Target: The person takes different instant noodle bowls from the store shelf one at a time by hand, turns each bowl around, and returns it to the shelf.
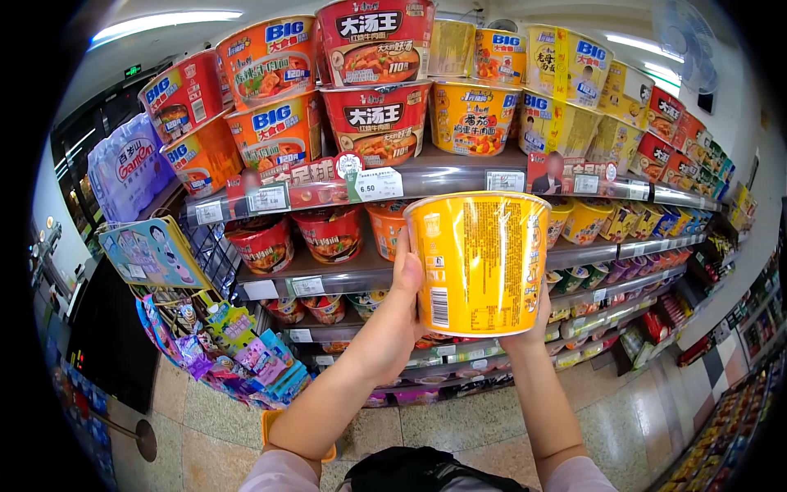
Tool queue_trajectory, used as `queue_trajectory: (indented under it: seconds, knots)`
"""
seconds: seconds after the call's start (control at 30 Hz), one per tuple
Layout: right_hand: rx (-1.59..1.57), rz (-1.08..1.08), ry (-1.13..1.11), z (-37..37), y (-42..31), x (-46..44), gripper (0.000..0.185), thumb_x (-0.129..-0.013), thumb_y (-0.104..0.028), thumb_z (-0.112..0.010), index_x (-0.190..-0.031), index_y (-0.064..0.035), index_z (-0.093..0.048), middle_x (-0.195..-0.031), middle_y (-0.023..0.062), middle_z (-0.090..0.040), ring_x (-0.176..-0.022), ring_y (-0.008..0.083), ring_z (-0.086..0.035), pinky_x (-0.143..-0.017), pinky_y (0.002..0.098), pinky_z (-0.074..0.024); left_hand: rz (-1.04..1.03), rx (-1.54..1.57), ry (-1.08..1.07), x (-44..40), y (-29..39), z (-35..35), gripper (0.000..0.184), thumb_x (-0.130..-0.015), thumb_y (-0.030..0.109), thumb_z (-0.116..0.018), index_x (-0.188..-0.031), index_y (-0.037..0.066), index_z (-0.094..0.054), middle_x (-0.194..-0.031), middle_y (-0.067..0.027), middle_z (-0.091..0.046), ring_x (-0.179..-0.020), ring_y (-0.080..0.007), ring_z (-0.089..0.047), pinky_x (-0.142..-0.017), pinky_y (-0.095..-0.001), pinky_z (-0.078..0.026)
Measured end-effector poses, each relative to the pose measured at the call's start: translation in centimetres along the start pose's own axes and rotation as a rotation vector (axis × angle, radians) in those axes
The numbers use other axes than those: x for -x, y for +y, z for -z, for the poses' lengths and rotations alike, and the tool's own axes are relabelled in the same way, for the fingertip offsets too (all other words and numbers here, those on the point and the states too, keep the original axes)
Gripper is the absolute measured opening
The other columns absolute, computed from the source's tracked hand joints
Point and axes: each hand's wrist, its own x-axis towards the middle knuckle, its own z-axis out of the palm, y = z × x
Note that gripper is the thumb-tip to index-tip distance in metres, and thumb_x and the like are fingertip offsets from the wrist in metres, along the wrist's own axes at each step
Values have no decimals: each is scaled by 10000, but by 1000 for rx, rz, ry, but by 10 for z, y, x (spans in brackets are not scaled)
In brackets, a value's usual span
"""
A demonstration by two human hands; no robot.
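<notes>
A yellow instant noodle bucket (pixel 484 271) is held up in front of the shelves, its barcode and printed text facing me. My left hand (pixel 402 303) grips its left side, thumb along the wall and the other fingers hidden behind or below. On the lower right side, my right hand (pixel 533 324) supports it, with most of its fingers out of sight behind the bucket. Beyond it, a yellow tomato-flavour noodle bucket (pixel 470 119) stands on the top shelf, beside stacked red noodle buckets (pixel 375 123).
Orange noodle buckets (pixel 275 127) are stacked at the upper left, and red bowls (pixel 331 233) fill the shelf below. A price-tag rail (pixel 443 182) edges the top shelf. At the left hangs a rack of colourful snack packets (pixel 238 344). Tiled floor (pixel 459 422) lies below.
</notes>
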Motion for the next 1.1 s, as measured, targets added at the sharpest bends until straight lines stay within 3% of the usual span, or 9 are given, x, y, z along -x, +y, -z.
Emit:
queue_trajectory:
  seconds: [0.17,0.23,1.1]
  knots:
    - [23,-19,35,7,7,-1,395,-933,-305,-335,-1244,-77,-416,-1173,73,-531,-1028,209,-552,-857,340,-459,23,60,-36,0,5,0,664,-904,547,-218,-1415,171,-19,-1438,-22,-182,-1320,-196,-198,-1042,-422,-220]
    - [34,-63,-30,11,9,1,437,-948,-352,-306,-1296,-90,-349,-1203,42,-500,-1073,166,-518,-884,330,-439,31,68,-38,2,7,0,667,-904,548,-217,-1415,167,-19,-1439,-26,-180,-1321,-197,-195,-1042,-422,-214]
    - [53,-19,-8,13,13,6,447,-947,-354,-303,-1288,-70,-356,-1224,43,-484,-1098,172,-496,-915,326,-404,46,94,-32,3,6,0,675,-908,545,-205,-1415,140,-20,-1445,-37,-178,-1326,-203,-190,-1054,-412,-188]
